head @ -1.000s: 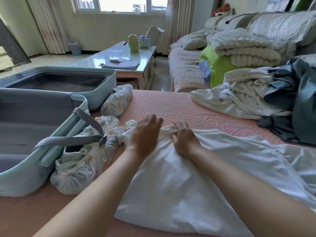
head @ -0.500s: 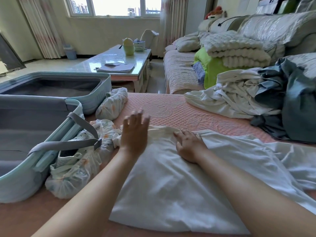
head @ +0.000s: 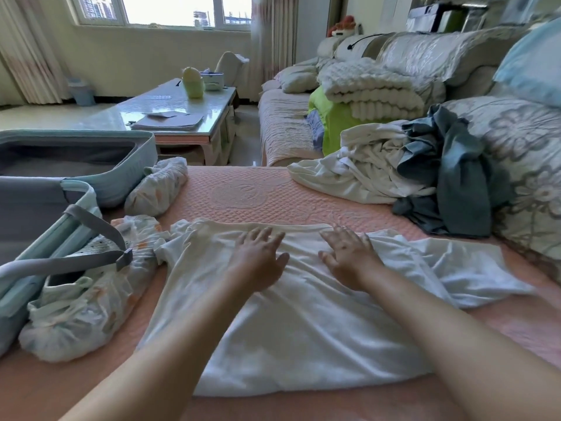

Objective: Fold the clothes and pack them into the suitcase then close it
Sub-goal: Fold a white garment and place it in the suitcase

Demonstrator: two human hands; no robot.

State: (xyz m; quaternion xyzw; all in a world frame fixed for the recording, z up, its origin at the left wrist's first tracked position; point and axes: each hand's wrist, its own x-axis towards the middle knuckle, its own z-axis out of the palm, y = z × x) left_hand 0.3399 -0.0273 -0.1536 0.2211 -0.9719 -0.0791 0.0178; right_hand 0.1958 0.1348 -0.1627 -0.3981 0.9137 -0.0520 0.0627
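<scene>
Pink quilted cover (head: 243, 192) bears a white garment (head: 288, 344), left hand (head: 258, 262) and right hand (head: 349, 256) pressing it, fingers spread.

daylight poured through a wide window (head: 170, 9) set above a pale wall (head: 136, 62) and flanked by long pale curtains (head: 273, 34). a glossy coffee table (head: 212, 117), bearing papers (head: 170, 120) and a yellow-green container (head: 192, 82), stood on the pale floor (head: 36, 117), a small blue bin (head: 80, 92) near the left curtain. a floral-patterned sofa (head: 440, 56) lined the right side, a folded white blanket (head: 370, 86) piled on it and a pink quilted cover (head: 243, 192) spread in the foreground.
</scene>
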